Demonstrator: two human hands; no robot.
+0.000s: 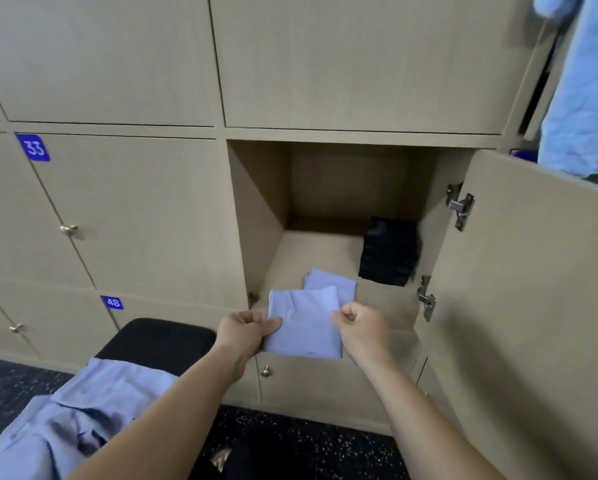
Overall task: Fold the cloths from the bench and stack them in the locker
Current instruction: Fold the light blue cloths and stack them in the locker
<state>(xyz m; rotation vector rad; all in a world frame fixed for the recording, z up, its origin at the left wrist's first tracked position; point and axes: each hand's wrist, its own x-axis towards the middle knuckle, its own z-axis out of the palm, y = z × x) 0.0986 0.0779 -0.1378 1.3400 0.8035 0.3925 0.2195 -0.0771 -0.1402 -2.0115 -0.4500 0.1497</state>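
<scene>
At the locker [256, 220], left hand [245, 332] and right hand [361, 329] pinched the cloth [304, 329]; released unevenly, it could unfold off the lower cloth [335, 283].

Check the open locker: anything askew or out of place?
The blue cloth lying on the locker floor sits turned at an angle to the walls, so the folded cloth gripped by the left hand and right hand may not stack square on it.
</scene>
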